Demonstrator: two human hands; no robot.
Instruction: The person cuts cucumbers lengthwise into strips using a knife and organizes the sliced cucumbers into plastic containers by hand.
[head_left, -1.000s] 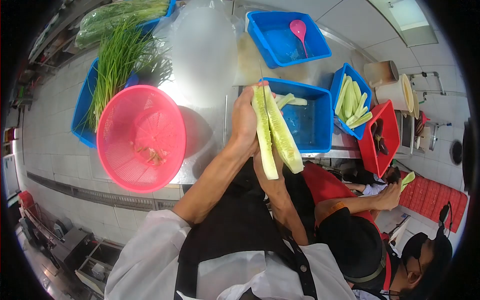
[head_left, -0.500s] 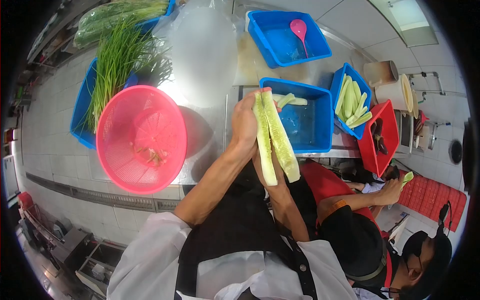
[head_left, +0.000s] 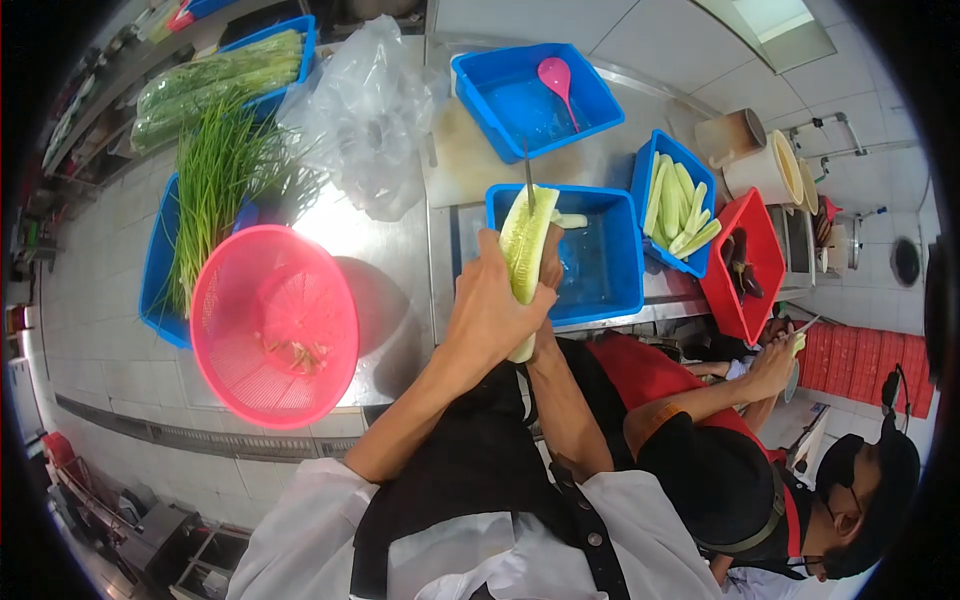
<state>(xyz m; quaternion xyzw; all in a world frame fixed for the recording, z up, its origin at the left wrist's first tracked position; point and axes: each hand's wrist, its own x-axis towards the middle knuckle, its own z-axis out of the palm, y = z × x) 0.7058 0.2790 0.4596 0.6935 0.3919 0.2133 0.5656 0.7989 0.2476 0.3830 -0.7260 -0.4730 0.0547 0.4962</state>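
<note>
My left hand [head_left: 492, 312] is closed around a halved cucumber [head_left: 523, 250], its seeded cut face turned up. A pale edge behind it looks like the other half. My right hand [head_left: 548, 290] is closed beneath and behind the cucumber, largely covered by it. A thin knife blade [head_left: 529, 175] sticks out past the cucumber's far end; its handle is hidden on the right hand's side. Just beyond my hands is a blue bin [head_left: 622, 290] with some cucumber pieces [head_left: 570, 220] in it.
A pink colander [head_left: 215, 345] stands left, near green chives [head_left: 205, 200] and a plastic bag [head_left: 370, 130]. Farther off are a blue bin with a pink ladle [head_left: 555, 75], a bin of cut cucumbers [head_left: 675, 205] and a red bin [head_left: 722, 290] holding eggplants. A co-worker [head_left: 690, 450] works close on my right.
The two halves held side by side are now brought together and tilted away, with my left hand lower around them. The knife blade has come into view. The co-worker's hands have moved slightly.
</note>
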